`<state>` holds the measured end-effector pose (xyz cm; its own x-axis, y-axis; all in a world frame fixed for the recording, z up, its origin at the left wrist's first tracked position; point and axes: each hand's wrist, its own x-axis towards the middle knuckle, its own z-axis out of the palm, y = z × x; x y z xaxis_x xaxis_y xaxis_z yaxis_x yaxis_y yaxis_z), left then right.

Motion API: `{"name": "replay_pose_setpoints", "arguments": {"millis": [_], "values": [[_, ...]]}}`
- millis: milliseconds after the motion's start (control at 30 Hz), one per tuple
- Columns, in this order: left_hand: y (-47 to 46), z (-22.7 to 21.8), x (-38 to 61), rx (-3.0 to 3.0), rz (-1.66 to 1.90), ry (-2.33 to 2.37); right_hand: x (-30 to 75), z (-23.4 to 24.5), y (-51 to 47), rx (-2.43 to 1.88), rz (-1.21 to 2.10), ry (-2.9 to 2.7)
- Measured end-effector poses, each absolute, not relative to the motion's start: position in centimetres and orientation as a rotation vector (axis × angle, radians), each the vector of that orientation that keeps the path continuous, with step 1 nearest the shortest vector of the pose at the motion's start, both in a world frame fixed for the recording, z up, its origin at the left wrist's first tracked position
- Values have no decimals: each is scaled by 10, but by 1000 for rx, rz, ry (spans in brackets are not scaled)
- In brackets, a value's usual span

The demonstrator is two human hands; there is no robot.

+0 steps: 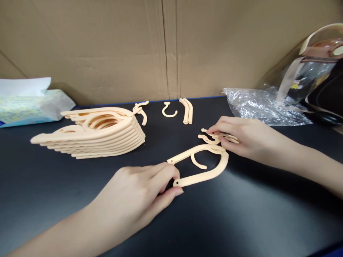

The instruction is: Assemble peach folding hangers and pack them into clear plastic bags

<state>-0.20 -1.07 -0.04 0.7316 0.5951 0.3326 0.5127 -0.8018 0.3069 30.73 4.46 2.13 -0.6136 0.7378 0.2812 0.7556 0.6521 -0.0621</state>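
Between both hands (142,189) (242,137) | cream hanger (203,175) | ends at left, bend near right

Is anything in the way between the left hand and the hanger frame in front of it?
Nothing visible: the left hand has its fingertips at the open ends of the hanger frame. The small curved pieces at the right hand lie past the frame's far side, out of that path.
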Motion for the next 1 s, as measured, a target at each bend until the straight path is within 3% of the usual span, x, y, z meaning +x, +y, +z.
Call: {"name": "replay_pose_setpoints", "arguments": {"millis": [333, 767, 1000], "values": [[-11, -2, -1, 2765, 647, 890, 302, 20, 47, -1347, -123, -2456], [-14, 4, -2, 2813, 655, 879, 285, 30, 14, -1037, -746, -2253], [-13, 4, -3, 2809, 642, 871, 284, 32, 14, -962, -593, -2322]]}}
